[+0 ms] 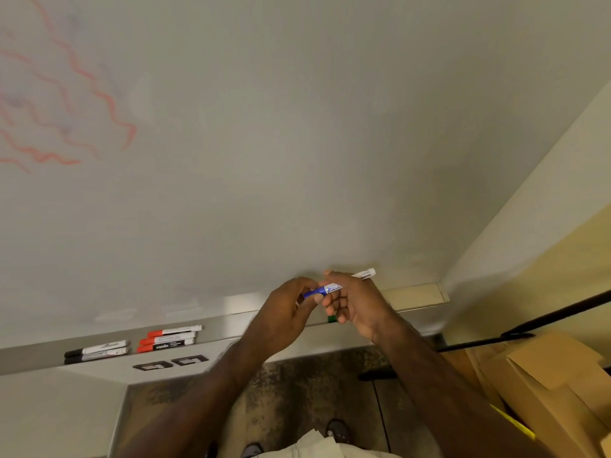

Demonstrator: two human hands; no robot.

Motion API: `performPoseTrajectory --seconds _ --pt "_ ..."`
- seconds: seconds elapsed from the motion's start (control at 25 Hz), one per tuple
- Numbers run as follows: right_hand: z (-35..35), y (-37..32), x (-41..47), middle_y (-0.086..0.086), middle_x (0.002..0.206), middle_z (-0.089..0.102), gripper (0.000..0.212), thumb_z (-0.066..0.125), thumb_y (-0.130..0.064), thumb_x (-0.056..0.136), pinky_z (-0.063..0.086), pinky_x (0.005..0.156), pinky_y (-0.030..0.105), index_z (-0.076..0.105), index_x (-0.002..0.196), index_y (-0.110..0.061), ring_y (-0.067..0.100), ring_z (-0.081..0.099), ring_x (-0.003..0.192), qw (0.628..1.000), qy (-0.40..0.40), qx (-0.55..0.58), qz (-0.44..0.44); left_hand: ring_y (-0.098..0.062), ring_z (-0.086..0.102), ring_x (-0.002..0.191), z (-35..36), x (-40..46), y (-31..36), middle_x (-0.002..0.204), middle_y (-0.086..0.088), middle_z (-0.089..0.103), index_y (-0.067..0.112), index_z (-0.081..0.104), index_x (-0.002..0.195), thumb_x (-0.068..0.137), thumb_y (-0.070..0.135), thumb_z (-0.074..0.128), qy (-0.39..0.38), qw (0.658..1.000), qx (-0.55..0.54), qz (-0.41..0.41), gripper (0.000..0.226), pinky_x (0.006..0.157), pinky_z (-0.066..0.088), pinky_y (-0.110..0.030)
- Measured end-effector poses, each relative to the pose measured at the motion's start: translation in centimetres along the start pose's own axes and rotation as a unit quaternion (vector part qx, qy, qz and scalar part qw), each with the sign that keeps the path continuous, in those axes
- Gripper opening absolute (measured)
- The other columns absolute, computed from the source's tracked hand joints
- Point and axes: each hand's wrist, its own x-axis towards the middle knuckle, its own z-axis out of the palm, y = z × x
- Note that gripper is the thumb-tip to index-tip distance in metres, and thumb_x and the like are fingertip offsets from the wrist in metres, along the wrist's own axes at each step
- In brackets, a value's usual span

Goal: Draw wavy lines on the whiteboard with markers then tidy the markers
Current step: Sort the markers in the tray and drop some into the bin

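We hold a blue-capped white marker (325, 289) between both hands above the ledge: our left hand (291, 314) pinches its blue end, our right hand (352, 302) grips the barrel. Further left, 2 black-capped markers (96, 352) and 3 red-capped markers (168, 338) lie on the grey metal tray (39, 357). Beyond, red wavy lines (99, 90) mark the white whiteboard (297, 143).

**Readable text on the markers**

Lower left of the frame: the nearest red-capped marker (165, 345) on the whiteboard tray (39, 357) shows a black label with the white word "camlin". Centre: the blue marker (322, 290) carries a blue and white logo, too blurred to read. Other labels are illegible.
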Motion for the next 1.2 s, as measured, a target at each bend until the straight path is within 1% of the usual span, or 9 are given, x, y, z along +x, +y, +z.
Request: performPoseTrajectory --seconds 0.08,0.2,0.36,0.52,0.64,0.72,0.88,1.0,1.2 --pt "1.0 -0.5 -0.5 0.021 0.078 0.07 0.038 0.07 -0.039 0.097 0.041 0.042 0.024 0.076 0.095 -0.001 0.02 0.062 0.054 1.0 -0.013 0.005 -0.02 -0.009 0.064 0.079 -1.4 -0.4 0.5 0.087 0.014 0.066 0.03 0.067 0.115 0.106 0.042 0.055 -0.035 0.998 -0.045 -0.018 0.02 0.073 0.055 -0.031" --pt "2.1 -1.3 -1.3 0.02 0.073 0.068 0.034 0.07 -0.036 0.097 0.042 0.041 0.024 0.075 0.087 -0.003 0.021 0.06 0.051 0.999 -0.037 0.001 -0.039 -0.007 0.05 0.063 -3.3 -1.4 1.1 0.069 0.012 0.057 0.031 0.071 0.109 0.107 0.042 0.051 -0.056 0.996 -0.065 -0.003 0.023 0.062 0.043 -0.025" --pt "3.5 -2.5 -2.6 0.02 0.072 0.069 0.037 0.065 -0.033 0.1 0.046 0.044 0.026 0.076 0.087 0.0 0.022 0.061 0.05 0.995 -0.084 -0.002 -0.056 -0.008 0.04 0.059 -6.0 -2.5 1.7 0.064 0.009 0.044 0.028 0.07 0.098 0.11 0.037 0.046 -0.092 0.99 -0.11 0.01 0.029 0.059 0.037 -0.024" --pt "5.2 -3.0 -3.7 0.02 0.071 0.07 0.039 0.063 -0.032 0.102 0.047 0.044 0.026 0.076 0.097 0.004 0.022 0.062 0.05 0.992 -0.11 -0.022 -0.063 -0.012 0.036 0.059 -8.4 -3.8 2.0 0.065 0.01 0.042 0.041 0.065 0.081 0.111 0.035 0.043 -0.116 0.982 -0.148 0.008 0.037 0.059 0.035 -0.026" --pt "6.4 -3.0 -4.4 0.018 0.068 0.069 0.039 0.061 -0.033 0.103 0.047 0.044 0.025 0.078 0.099 0.003 0.022 0.061 0.048 0.989 -0.13 -0.036 -0.063 -0.02 0.035 0.063 -9.7 -5.0 1.9 0.07 -0.004 0.042 0.044 0.069 0.085 0.11 0.036 0.041 -0.131 0.976 -0.174 -0.007 0.039 0.06 0.036 -0.027" --pt "7.3 -3.0 -4.7 0.018 0.068 0.068 0.039 0.06 -0.033 0.103 0.046 0.043 0.025 0.078 0.099 0.002 0.022 0.061 0.047 0.985 -0.154 -0.055 -0.06 -0.019 0.035 0.063 -10.5 -6.0 1.7 0.072 -0.009 0.041 0.043 0.071 0.085 0.11 0.035 0.04 -0.145 0.967 -0.207 -0.03 0.041 0.063 0.038 -0.026" --pt "8.6 -3.3 -5.1 0.019 0.068 0.068 0.04 0.059 -0.03 0.104 0.045 0.041 0.023 0.076 0.098 0.006 0.02 0.06 0.044 0.975 -0.201 -0.081 -0.059 -0.018 0.031 0.06 -11.7 -7.6 1.3 0.07 -0.006 0.034 0.038 0.072 0.083 0.112 0.034 0.037 -0.184 0.939 -0.283 -0.059 0.046 0.065 0.037 -0.03" --pt "9.5 -3.9 -5.5 0.02 0.067 0.067 0.042 0.059 -0.032 0.104 0.039 0.038 0.019 0.074 0.094 0.006 0.017 0.056 0.04 0.971 -0.21 -0.101 -0.056 -0.02 0.029 0.057 -12.5 -8.1 1.2 0.069 -0.007 0.032 0.03 0.072 0.092 0.111 0.037 0.038 -0.201 0.926 -0.313 -0.071 0.04 0.062 0.036 -0.029" --pt "10.9 -4.8 -5.3 0.016 0.061 0.062 0.037 0.063 -0.035 0.1 0.032 0.039 0.02 0.078 0.091 -0.003 0.019 0.05 0.04 0.976 -0.17 -0.112 -0.081 -0.015 0.041 0.051 -12.5 -8.0 2.1 0.062 -0.004 0.045 0.019 0.065 0.105 0.108 0.037 0.049 -0.128 0.968 -0.213 -0.035 0.025 0.058 0.043 -0.031"
